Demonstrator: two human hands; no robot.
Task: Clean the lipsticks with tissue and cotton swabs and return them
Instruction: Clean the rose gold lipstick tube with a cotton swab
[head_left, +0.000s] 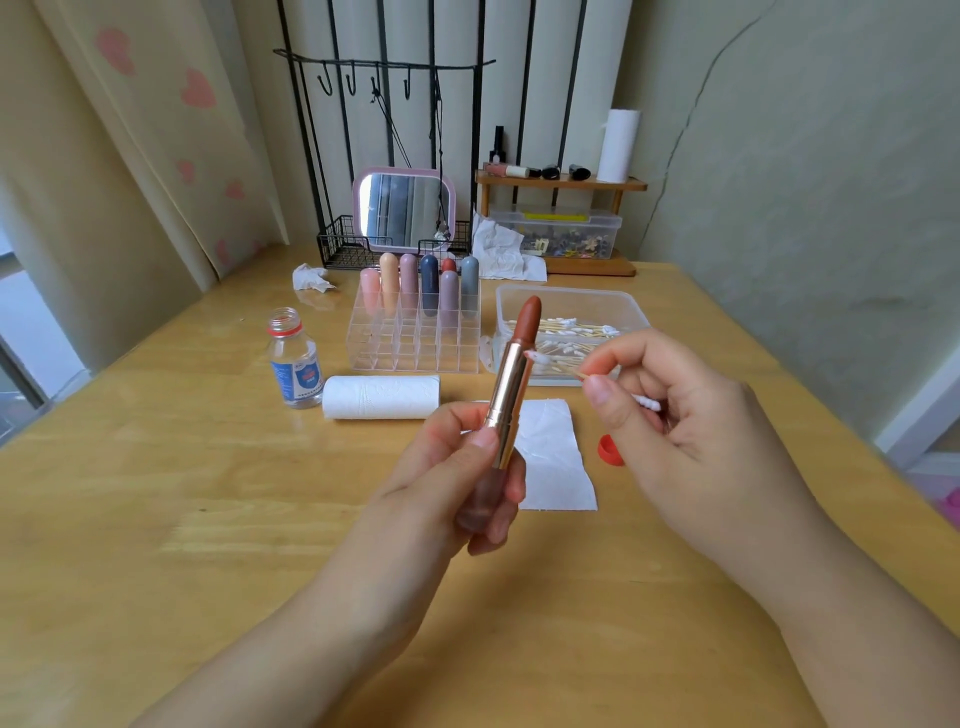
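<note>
My left hand (467, 467) grips an uncapped lipstick (511, 384) upright over the table, its gold tube and brown-red bullet pointing up. My right hand (670, 410) pinches a cotton swab (558, 364) by its wooden stick; the swab's white tip touches the gold tube just under the bullet. A flat tissue sheet (558, 462) lies on the table below the hands. Several capped lipsticks (421, 283) stand in the back row of a clear organizer (415, 348). A clear box of cotton swabs (618, 312) sits behind my right hand.
An open small bottle (294, 364) and a tissue roll (381, 397) lie at the left; the red bottle cap (609, 451) is right of the sheet. Crumpled tissues (311, 278), a mirror (404, 210) and a wooden shelf (561, 183) line the back.
</note>
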